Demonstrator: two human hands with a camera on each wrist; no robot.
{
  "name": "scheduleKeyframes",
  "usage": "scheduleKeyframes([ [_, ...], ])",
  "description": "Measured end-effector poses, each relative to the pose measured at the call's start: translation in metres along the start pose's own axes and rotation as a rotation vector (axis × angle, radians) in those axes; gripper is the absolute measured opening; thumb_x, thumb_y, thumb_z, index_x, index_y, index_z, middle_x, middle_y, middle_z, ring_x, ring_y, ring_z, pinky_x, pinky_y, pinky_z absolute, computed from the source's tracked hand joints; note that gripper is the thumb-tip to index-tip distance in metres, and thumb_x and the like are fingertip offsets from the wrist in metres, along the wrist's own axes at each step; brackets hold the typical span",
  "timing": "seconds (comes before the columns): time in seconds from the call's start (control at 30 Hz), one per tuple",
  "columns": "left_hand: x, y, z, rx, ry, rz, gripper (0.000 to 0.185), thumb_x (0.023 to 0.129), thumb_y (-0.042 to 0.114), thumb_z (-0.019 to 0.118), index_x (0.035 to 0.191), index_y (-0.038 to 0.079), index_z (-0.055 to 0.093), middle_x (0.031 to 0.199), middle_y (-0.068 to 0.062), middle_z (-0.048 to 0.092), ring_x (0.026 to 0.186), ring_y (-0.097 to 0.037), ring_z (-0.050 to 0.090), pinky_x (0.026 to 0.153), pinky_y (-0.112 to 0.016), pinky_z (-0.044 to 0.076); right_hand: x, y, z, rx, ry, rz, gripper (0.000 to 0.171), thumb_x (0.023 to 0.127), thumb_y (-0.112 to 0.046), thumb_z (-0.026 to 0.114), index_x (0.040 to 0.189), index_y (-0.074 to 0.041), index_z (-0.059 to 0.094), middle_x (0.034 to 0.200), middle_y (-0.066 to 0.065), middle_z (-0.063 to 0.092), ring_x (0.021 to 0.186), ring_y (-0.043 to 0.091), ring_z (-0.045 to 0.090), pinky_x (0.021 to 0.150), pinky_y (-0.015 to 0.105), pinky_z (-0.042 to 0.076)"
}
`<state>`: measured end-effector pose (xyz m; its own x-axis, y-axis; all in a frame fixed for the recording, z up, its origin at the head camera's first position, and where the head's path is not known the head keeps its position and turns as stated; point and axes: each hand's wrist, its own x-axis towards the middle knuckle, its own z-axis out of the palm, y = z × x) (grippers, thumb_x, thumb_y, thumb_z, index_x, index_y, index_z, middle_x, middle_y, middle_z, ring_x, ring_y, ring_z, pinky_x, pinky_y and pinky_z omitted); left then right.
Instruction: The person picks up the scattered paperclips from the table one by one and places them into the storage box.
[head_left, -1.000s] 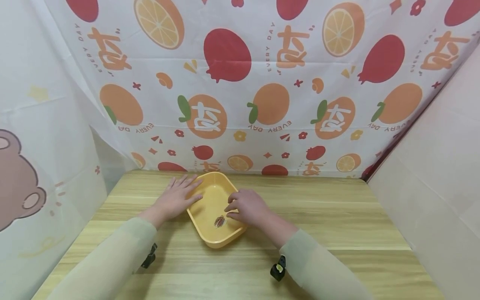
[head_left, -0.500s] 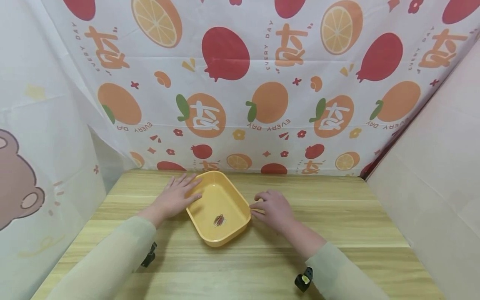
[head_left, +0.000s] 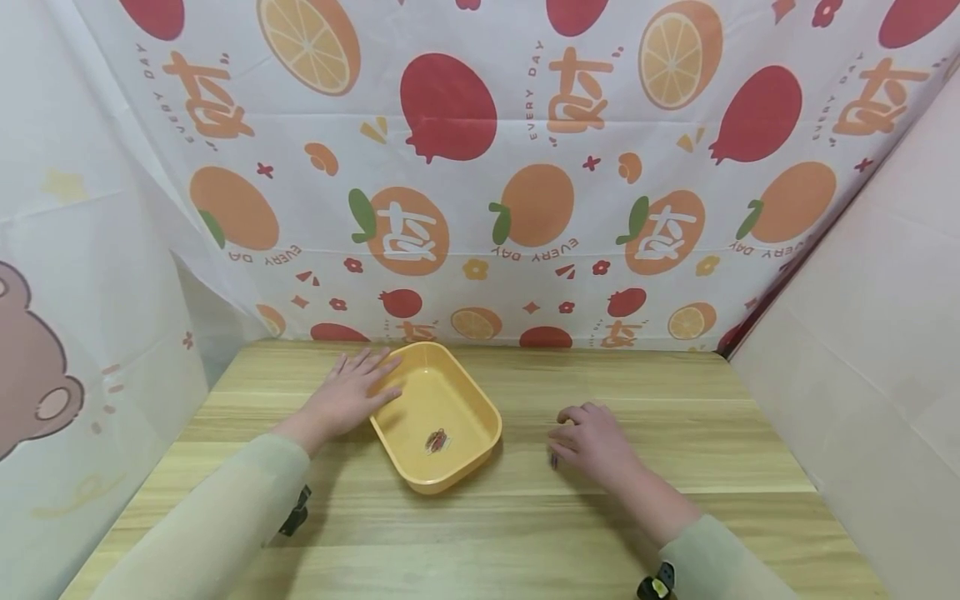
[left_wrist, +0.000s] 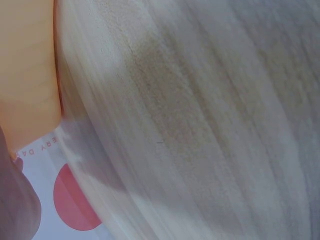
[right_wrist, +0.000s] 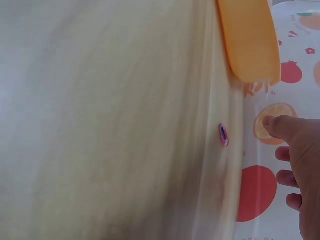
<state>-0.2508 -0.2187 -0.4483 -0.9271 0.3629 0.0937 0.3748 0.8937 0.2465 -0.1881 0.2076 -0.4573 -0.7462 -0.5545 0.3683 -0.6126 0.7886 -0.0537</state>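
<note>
A yellow rectangular tray (head_left: 467, 392) sits slightly turned on the wooden table, with a small brown-red picture (head_left: 437, 441) on its floor. My left hand (head_left: 347, 398) rests on the tray's left rim with fingers spread. Right of the tray, my right hand (head_left: 596, 442) is low over the table, its fingers loosely bent. Just below its fingertips lies a small dark oblong piece (head_left: 554, 460). The right wrist view shows this oblong piece (right_wrist: 223, 135) as pink with a dark centre, on the table and apart from the extended thumb (right_wrist: 280, 126).
The wood-grain table (head_left: 420, 550) ends at the back against a white cloth (head_left: 517, 125) printed with fruit. Pale cloth walls close in the left (head_left: 112, 292) and right (head_left: 862, 350) sides. Dark straps sit at both sleeve cuffs.
My right hand has left the tray's right side and moved rightward over the table. The small oblong piece now shows beneath its fingertips. My left hand stays on the rim.
</note>
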Motion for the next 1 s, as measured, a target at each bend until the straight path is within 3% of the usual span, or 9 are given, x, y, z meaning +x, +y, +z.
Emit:
scheduleKeyframes([
  [0.17,-0.001,0.0,-0.001,0.011,0.005,0.003,0.073,0.099,0.066,0.035,0.157,0.022,0.03,0.164,-0.009,0.02,0.15,-0.042,0.01,0.117,-0.063,-0.003,-0.006,0.001,0.001,0.004,-0.004,0.006,0.017,0.083,-0.033,0.08,0.094,-0.019,0.081,0.105,0.0,0.069,0.094,0.021,0.06,0.082,0.042,0.05],
  [0.33,-0.002,-0.001,-0.001,0.014,0.004,0.002,0.075,0.098,0.069,0.033,0.157,0.023,0.03,0.164,-0.009,0.019,0.15,-0.041,0.01,0.118,-0.063,-0.002,-0.009,-0.003,0.003,0.002,-0.061,0.068,0.016,0.084,-0.035,0.079,0.089,-0.02,0.08,0.101,-0.001,0.069,0.096,0.022,0.06,0.09,0.045,0.048],
  [0.63,-0.001,-0.002,0.001,0.003,0.001,0.0,0.068,0.101,0.058,0.043,0.157,0.022,0.031,0.164,-0.009,0.02,0.15,-0.041,0.009,0.118,-0.062,-0.004,-0.013,-0.009,0.014,-0.013,-0.136,0.17,0.02,0.081,-0.04,0.08,0.07,-0.024,0.074,0.084,-0.008,0.062,0.082,0.016,0.055,0.082,0.04,0.048],
  [1.0,-0.003,-0.001,0.001,-0.004,0.011,0.001,0.069,0.1,0.061,0.04,0.157,0.022,0.032,0.164,-0.01,0.022,0.149,-0.041,0.011,0.118,-0.061,-0.004,-0.013,-0.013,0.017,-0.025,-0.14,0.191,0.021,0.084,-0.033,0.078,0.067,-0.021,0.072,0.081,-0.007,0.06,0.08,0.018,0.055,0.086,0.046,0.049],
])
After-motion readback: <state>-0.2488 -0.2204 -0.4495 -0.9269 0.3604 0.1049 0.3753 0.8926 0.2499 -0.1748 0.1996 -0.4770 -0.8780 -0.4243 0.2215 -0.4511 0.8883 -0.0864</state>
